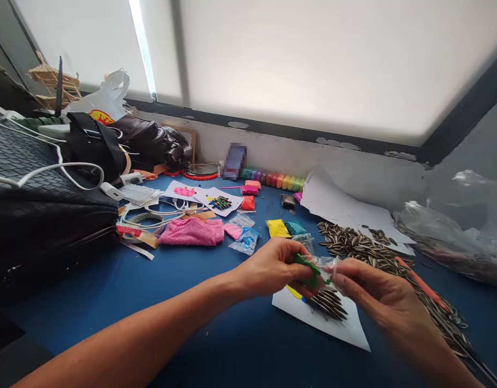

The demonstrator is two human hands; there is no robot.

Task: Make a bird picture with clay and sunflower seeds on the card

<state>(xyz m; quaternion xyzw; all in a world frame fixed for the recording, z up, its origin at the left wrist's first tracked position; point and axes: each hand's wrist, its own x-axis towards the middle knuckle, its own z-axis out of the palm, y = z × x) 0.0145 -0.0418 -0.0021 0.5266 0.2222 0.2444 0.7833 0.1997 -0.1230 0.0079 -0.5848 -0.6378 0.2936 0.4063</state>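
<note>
Above the white sheet (345, 330), both hands' fingers (301, 269) pinch shut on a green clay packet (313, 268).

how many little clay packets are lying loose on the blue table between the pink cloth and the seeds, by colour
pink packet: 1
blue packet: 1
yellow packet: 1
teal packet: 1
red packet: 1
Total: 5

Both hands, left hand and right hand, hold one more, a green packet.
</note>
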